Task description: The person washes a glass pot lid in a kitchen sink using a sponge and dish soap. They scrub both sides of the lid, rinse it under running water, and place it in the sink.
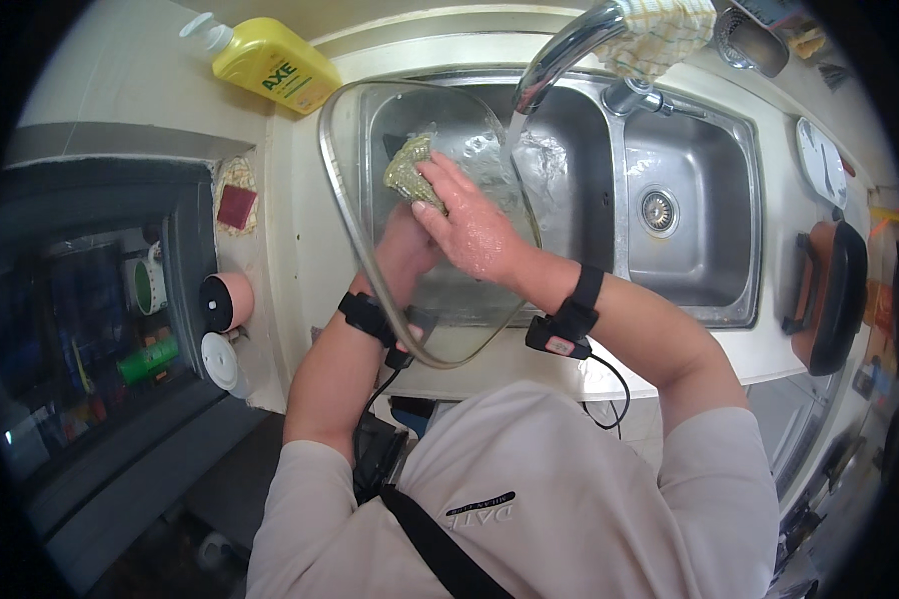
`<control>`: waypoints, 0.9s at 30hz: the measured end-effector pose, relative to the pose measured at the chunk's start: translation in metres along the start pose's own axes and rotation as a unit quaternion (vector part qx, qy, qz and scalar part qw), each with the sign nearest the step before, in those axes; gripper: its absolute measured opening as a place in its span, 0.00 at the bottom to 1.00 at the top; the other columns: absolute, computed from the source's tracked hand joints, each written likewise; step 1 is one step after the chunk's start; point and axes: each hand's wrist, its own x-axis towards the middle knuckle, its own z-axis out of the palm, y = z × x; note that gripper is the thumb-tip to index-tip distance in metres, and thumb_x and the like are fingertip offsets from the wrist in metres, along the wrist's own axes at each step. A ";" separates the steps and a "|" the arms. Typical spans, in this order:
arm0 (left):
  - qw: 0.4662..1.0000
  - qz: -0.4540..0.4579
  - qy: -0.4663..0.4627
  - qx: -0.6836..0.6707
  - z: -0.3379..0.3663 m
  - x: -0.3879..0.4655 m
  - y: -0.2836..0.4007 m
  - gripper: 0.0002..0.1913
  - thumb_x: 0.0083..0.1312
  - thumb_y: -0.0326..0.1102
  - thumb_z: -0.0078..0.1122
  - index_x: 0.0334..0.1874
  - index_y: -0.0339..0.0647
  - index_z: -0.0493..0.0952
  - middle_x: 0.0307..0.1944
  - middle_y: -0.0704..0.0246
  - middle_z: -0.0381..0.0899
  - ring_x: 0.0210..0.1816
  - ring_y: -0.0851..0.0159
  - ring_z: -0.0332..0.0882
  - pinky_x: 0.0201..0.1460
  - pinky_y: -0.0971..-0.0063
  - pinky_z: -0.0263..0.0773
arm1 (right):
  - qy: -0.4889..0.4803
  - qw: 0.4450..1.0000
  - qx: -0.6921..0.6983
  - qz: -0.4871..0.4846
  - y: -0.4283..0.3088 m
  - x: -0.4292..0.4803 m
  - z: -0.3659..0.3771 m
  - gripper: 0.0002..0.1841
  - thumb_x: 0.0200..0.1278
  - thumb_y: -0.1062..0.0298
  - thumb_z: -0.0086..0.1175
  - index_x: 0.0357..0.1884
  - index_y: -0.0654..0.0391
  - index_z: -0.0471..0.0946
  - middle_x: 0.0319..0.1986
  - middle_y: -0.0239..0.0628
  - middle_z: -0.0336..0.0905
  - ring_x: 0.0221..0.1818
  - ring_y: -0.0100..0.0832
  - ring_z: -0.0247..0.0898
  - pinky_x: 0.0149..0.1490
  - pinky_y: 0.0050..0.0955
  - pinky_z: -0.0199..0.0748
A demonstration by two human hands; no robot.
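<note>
A large clear glass lid [479, 333] with a metal rim is held tilted over the left basin of a steel sink. My right hand [473, 224] presses a wet, yellow-green mesh scrubbing cloth [412, 174] against the glass. Beneath the lid, my left hand [408, 243] shows through the glass and supports it; its fingers are largely hidden behind my right hand and the cloth. Water runs from the chrome faucet [551, 56] beside the lid's right edge into the left basin [577, 217].
A yellow AXE soap pump bottle [277, 67] stands at the back left. The smaller right basin [689, 202] has a drain strainer [658, 211]. A checked cloth [659, 34] hangs over the faucet. At right is a black-and-brown pan [831, 296]; a pink-and-black container [227, 302] sits left.
</note>
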 end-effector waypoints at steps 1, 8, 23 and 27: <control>1.000 0.009 -0.009 -0.024 0.000 0.000 -0.002 0.10 0.69 0.39 0.48 0.31 0.46 0.72 0.20 0.73 0.70 0.14 0.74 0.63 0.12 0.78 0.55 | 0.037 0.999 -0.010 -0.017 0.001 0.004 -0.003 0.27 0.68 0.60 0.51 0.65 0.59 0.64 0.68 0.57 0.57 0.71 0.56 0.53 0.71 0.44 0.55; 0.985 -0.135 -0.068 -0.082 -0.016 0.001 -0.008 0.12 0.70 0.40 0.44 0.26 0.53 0.69 0.17 0.77 0.64 0.12 0.74 0.55 0.12 0.77 0.45 | 0.106 0.975 -0.157 0.119 0.051 0.040 -0.026 0.27 0.69 0.55 0.46 0.67 0.56 0.64 0.68 0.52 0.60 0.72 0.57 0.48 0.69 0.51 0.54; 0.988 -0.087 -0.104 0.071 -0.002 -0.001 -0.005 0.06 0.69 0.41 0.49 0.36 0.50 0.72 0.20 0.76 0.66 0.13 0.75 0.59 0.13 0.78 0.50 | 0.146 0.986 -0.019 -0.078 -0.012 0.040 -0.006 0.22 0.58 0.66 0.51 0.57 0.57 0.73 0.54 0.53 0.70 0.57 0.57 0.66 0.62 0.46 0.66; 0.988 -0.154 0.000 -0.002 0.004 -0.008 -0.015 0.09 0.70 0.45 0.45 0.35 0.52 0.71 0.19 0.77 0.66 0.11 0.74 0.56 0.10 0.78 0.48 | 0.192 0.980 -0.044 -0.019 0.006 0.050 -0.022 0.22 0.58 0.66 0.51 0.56 0.57 0.73 0.56 0.52 0.69 0.55 0.56 0.68 0.62 0.46 0.66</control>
